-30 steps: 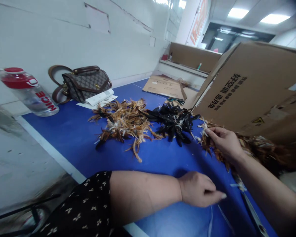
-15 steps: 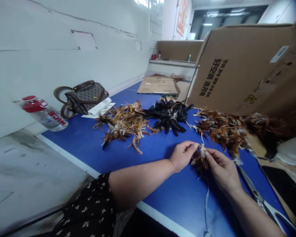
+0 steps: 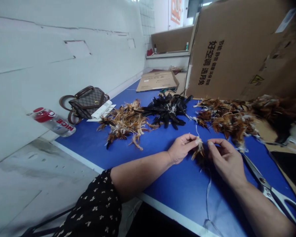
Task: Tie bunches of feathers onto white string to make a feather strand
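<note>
My left hand pinches a small bundle of brown feathers at its pale tied top, between thumb and fingertips. A thin light cord sticks up from that top, and a longer string trails from below the bundle toward the table's front edge. Just right of the bundle and apart from it is my right hand. Its thumb and forefinger are closed together; whatever is between them is too small to make out. Scissors lie on the blue table beside my right forearm.
Beyond my hands lie piles of tan feathers, black feathers and brown feathers. A bottle and a handbag stand at the left by the wall. A large cardboard box rises at the right.
My right hand has come away from the feather bundle and moved slightly right. My left hand still holds the bundle. The view has shifted and tilted a little.
</note>
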`<state>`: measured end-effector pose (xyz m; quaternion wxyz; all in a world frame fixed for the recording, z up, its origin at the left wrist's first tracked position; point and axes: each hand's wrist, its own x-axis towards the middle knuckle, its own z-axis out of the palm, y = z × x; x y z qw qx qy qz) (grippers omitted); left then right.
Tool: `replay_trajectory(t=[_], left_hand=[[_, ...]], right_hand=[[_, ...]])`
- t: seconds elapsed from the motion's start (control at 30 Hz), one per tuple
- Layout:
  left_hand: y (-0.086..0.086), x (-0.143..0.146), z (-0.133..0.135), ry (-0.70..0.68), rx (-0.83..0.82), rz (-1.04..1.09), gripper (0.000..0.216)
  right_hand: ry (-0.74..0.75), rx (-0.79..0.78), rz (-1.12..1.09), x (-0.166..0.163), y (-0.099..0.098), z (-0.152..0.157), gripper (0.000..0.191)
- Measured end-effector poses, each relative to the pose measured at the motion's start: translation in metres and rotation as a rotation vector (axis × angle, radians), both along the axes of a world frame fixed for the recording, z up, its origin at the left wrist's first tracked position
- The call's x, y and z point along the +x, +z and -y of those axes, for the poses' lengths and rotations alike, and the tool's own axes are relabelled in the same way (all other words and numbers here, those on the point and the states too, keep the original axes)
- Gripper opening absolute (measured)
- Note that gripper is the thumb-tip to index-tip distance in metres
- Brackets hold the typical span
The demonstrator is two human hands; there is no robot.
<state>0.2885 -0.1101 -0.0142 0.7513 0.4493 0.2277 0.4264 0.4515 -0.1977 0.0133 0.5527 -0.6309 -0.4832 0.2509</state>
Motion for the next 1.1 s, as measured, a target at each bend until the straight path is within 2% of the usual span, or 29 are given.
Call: replay_trajectory(t=[0.07,0.13,0.3,0.5,0.63,0.77,0.93,1.03,1.1], left_hand=[[0.0,0.0,0.001,0.024,0.022,-0.004,0.059],[0.001,0.0,0.002,0.03,0.049,-0.002,0.057],[0.004,-0.002,0.005,-0.028,0.076,-0.003,0.057],[0.002,-0.003,0.003,0.019,0.134,-0.113,0.06],[-0.002,-0.002,0.003,-0.027,0.179,-0.183,0.056],[-0.006,0.001,0.005,-0.038,0.166,-0.194,0.05],[-0.008,0.004,0.009,0.016,0.161,-0.213,0.038],[-0.006,0.004,0.012,0.069,0.125,-0.286,0.033],[-0.003,0.003,0.014,0.053,0.086,-0.278,0.032]], right_hand=[[0.015,0.017,0.048,0.0,0.004,0.002,0.047],[0.093,0.025,0.071,-0.001,0.004,0.002,0.053],[0.228,0.025,0.132,-0.005,-0.006,-0.002,0.053],[0.152,0.036,0.174,-0.001,-0.002,-0.003,0.048],[0.112,0.042,0.168,-0.001,0.003,-0.002,0.045],[0.046,0.087,0.208,0.0,-0.001,-0.001,0.045],[0.107,0.134,0.252,-0.001,-0.006,0.0,0.039],[0.179,0.247,0.328,-0.002,-0.006,-0.001,0.034],[0.254,0.334,0.378,-0.003,-0.005,-0.002,0.027]])
